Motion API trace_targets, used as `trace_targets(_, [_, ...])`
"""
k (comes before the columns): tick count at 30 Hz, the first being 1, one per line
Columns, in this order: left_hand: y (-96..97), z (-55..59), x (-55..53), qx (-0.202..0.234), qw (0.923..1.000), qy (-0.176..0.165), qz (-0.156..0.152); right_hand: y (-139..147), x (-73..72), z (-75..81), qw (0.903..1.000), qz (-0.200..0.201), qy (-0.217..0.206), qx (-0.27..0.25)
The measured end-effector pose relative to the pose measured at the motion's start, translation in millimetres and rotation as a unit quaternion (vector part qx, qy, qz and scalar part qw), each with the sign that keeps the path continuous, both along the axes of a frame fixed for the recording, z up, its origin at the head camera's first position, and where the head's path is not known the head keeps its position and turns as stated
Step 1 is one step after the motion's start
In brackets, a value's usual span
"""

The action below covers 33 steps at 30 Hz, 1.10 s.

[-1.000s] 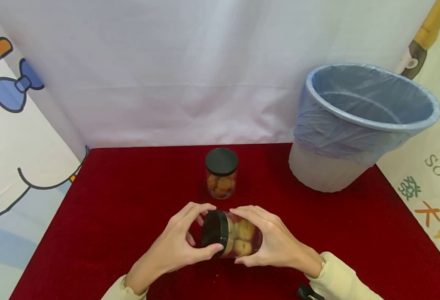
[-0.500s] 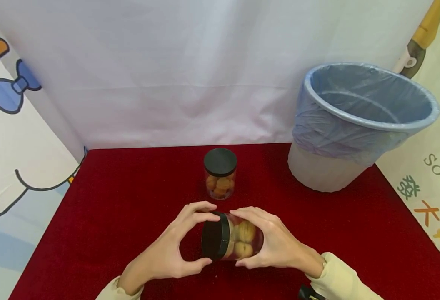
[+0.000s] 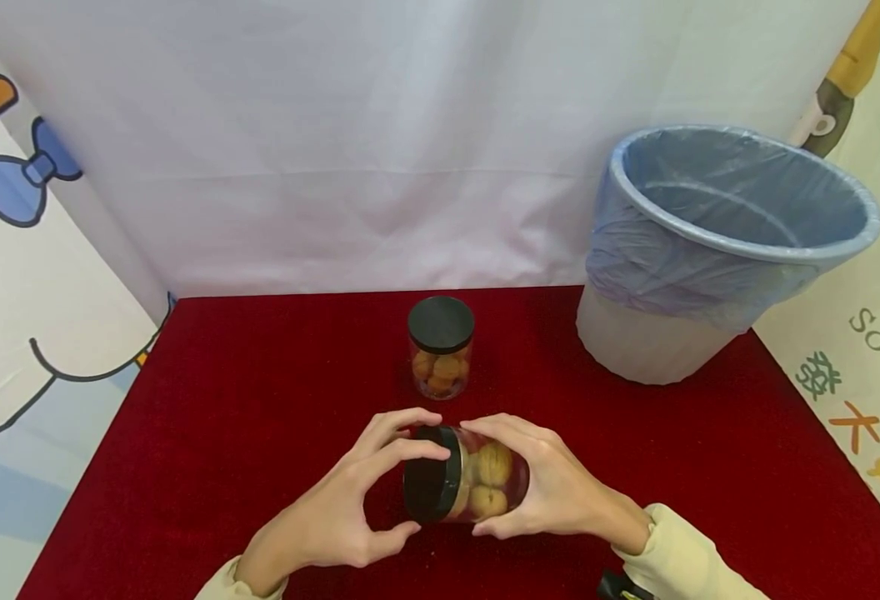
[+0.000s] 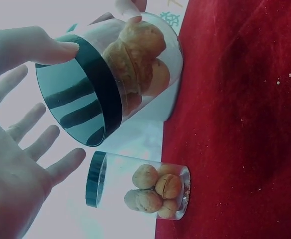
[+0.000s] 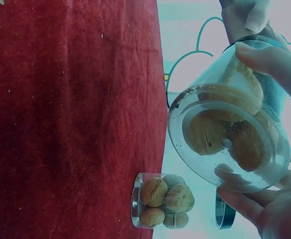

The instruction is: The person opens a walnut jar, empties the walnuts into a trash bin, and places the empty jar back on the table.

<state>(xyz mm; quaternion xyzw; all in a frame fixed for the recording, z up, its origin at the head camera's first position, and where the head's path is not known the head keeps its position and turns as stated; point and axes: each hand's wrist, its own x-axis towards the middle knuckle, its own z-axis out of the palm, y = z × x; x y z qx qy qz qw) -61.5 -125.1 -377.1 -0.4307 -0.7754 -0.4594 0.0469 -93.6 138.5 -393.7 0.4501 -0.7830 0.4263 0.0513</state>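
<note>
My right hand (image 3: 552,487) grips the clear body of a jar of walnuts (image 3: 488,479), fingers on the far side and thumb on the near side. This jar lies tilted on its side in the air, its black lid (image 3: 427,479) facing left. Around that lid my left hand (image 3: 357,492) is spread, thumb at the near edge and index finger over the rim. In the left wrist view the other fingers (image 4: 36,122) stand apart from the lid. A second walnut jar (image 3: 441,358), black-lidded and upright, stands just behind on the table.
A bin (image 3: 653,346) with a blue liner (image 3: 680,275) stands at the back right of the red-covered table (image 3: 260,375). A white cloth (image 3: 335,150) hangs behind. Small crumbs (image 4: 278,82) dot the red cover. A dark object (image 3: 620,586) lies by the right sleeve.
My left fingers came off the lid and spread, then moved back in slightly, the index finger now over the rim. The right hand keeps its hold, with the jar almost still.
</note>
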Motion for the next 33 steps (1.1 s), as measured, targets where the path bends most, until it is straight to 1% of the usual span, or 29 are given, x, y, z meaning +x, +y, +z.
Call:
trace_targets(8, [2.9, -0.7, 1.2, -0.004, 1.0, -0.003, -0.001, -0.2, 0.3, -0.8, 0.9999, 0.007, 0.001, -0.01])
trace_targets(15, [4.9, -2.2, 1.0, 0.008, 1.0, -0.002, -0.003, -0.1, 1.3, -0.9, 0.9999, 0.009, -0.001, -0.01])
trace_targets(20, [5.0, -3.9, 0.8, 0.008, 0.9999, -0.005, 0.009, 0.3, 1.6, -1.7, 1.0, 0.005, 0.001, -0.002])
trace_targets(24, [5.2, -4.1, 1.2, 0.004, 0.9996, -0.012, 0.025, 0.5, 2.8, -2.0, 1.0, 0.004, 0.004, 0.001])
trace_targets(27, [6.0, -4.0, 1.1, 0.002, 0.9991, -0.01, 0.04, 0.3, 3.2, -2.1, 0.9999, 0.004, 0.009, -0.001])
trace_targets(30, [6.9, -4.2, 0.7, 0.007, 0.9986, -0.012, 0.05, 0.0, 3.3, -1.9, 0.9999, 0.004, 0.013, -0.001])
trace_targets(33, [7.9, -5.2, 0.3, 0.016, 0.9983, -0.016, 0.054, -0.1, 3.7, -1.6, 0.9999, 0.001, 0.015, 0.003])
